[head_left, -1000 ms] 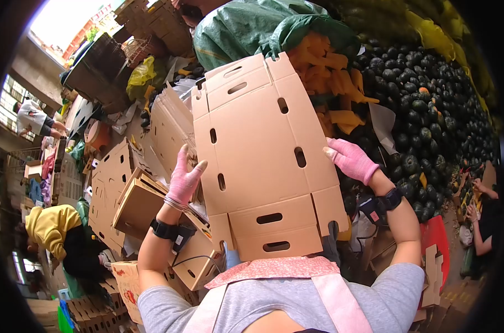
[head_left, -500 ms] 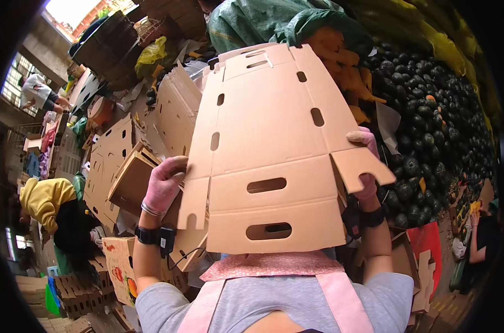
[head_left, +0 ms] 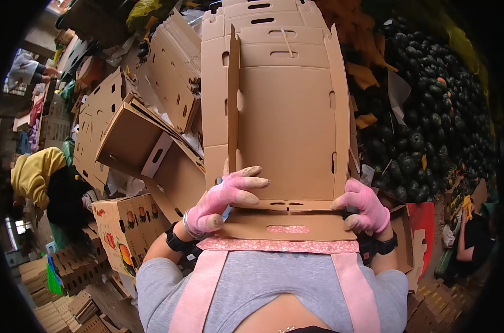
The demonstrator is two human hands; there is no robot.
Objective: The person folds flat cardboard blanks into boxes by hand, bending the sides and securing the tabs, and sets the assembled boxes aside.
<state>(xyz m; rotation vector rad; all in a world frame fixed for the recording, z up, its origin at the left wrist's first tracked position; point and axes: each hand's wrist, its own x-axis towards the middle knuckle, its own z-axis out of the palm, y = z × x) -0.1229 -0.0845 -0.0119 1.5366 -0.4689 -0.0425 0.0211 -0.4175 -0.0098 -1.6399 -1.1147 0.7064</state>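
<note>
A brown cardboard box blank (head_left: 285, 122) lies in front of my body, with its long side walls standing up and its near end raised. The near end flap (head_left: 288, 228) has a slotted hand hole and rests against my apron. At the near left corner, my left hand (head_left: 225, 195), in a pink glove with soiled fingertips, is open, its fingers stretched over the near edge. My right hand (head_left: 364, 206), gloved alike, is closed around the near right corner, fingers inside and thumb on the end flap. More flat cardboard (head_left: 213, 83) lies beneath the blank.
Stacked cardboard blanks (head_left: 171, 72) and a partly folded box (head_left: 132, 139) lie to the left, beside a printed fruit carton (head_left: 124, 233). Dark green squashes (head_left: 424, 111) are heaped at right. A person in a yellow hoodie (head_left: 38, 175) bends at far left; another person (head_left: 468, 236) is at far right.
The blank has gone from a flat, tilted sheet held at its sides to lying down with walls folded up. Both hands have moved to the near corners; the left hand has let go of its edge.
</note>
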